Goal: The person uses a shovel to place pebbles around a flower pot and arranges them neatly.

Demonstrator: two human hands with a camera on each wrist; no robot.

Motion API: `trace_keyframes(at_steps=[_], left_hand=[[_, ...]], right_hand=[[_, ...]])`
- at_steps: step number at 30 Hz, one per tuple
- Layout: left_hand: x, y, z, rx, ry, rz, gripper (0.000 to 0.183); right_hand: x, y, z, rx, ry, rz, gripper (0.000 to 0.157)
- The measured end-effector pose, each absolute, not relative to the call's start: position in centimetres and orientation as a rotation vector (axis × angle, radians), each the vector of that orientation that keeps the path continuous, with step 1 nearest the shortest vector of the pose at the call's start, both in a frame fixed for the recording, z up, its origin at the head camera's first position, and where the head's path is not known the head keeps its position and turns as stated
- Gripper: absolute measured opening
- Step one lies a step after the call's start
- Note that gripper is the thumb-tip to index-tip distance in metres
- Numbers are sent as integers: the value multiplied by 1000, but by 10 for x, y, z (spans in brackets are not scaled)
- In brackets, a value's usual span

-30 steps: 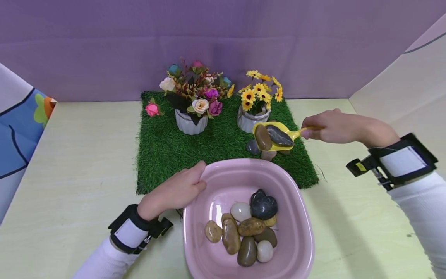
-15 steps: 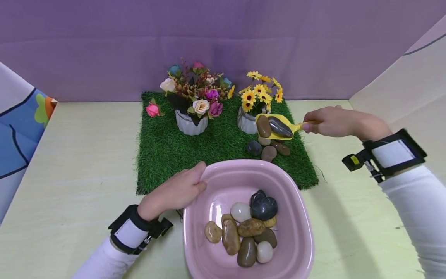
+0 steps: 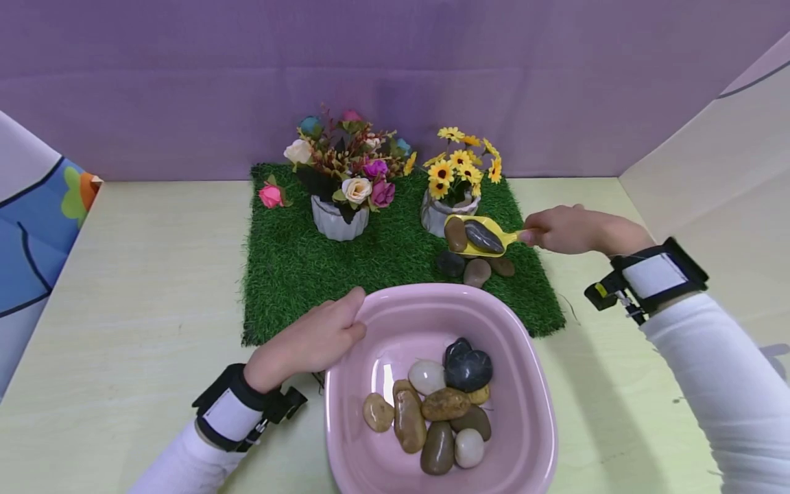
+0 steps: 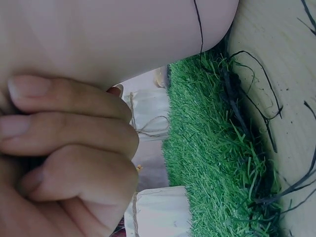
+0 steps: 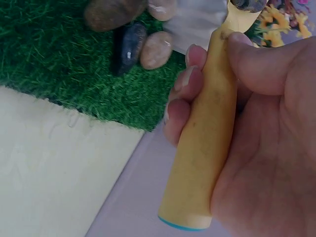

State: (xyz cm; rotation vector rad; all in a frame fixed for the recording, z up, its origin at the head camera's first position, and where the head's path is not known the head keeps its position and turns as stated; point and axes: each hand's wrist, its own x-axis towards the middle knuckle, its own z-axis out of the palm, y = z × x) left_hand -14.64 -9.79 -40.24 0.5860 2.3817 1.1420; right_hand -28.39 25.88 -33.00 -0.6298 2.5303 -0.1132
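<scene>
My left hand (image 3: 321, 336) grips the left rim of a pink basin (image 3: 426, 302); its curled fingers (image 4: 74, 98) show against the basin's outside in the left wrist view. Several stones lie in the basin, among them a white stone (image 3: 426, 377) and a heart-shaped black stone (image 3: 469, 370). My right hand (image 3: 564, 230) holds a yellow scoop (image 3: 511, 238) by its handle (image 5: 202, 143). A brown stone (image 3: 455, 234) and a dark grey stone (image 3: 484, 237) rest in the scoop. Below it, several stones such as a reddish-brown stone (image 3: 477, 273) lie on the artificial grass mat (image 3: 395, 254).
A white pot with mixed flowers (image 3: 339, 218) stands on the mat, with a white pot of yellow flowers (image 3: 435, 213) right behind the scoop. One pink rose (image 3: 270, 195) lies at the mat's left. A purple cloth (image 3: 370, 82) closes off the back of the pale table (image 3: 154, 274).
The loaded scoop rose slightly toward the yellow-flower pot, then came lower and a little left with my right hand. My left hand and the basin have stayed in place.
</scene>
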Motion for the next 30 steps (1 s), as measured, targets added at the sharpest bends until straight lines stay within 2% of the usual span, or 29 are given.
trace_keyframes(at_steps=[17,22,30], left_hand=[[-146,-99,-403,580,2371,1158,6],[-146,-99,-405,584,2359,1170,6],[-146,-99,-402,589,2365,1161,6]], right_hand=[[-290,249,-363,-614,2462,-77,33],[-288,247,-366,-629,2445,-81,37],[-287,240,-367,-629,2434,-33,34]])
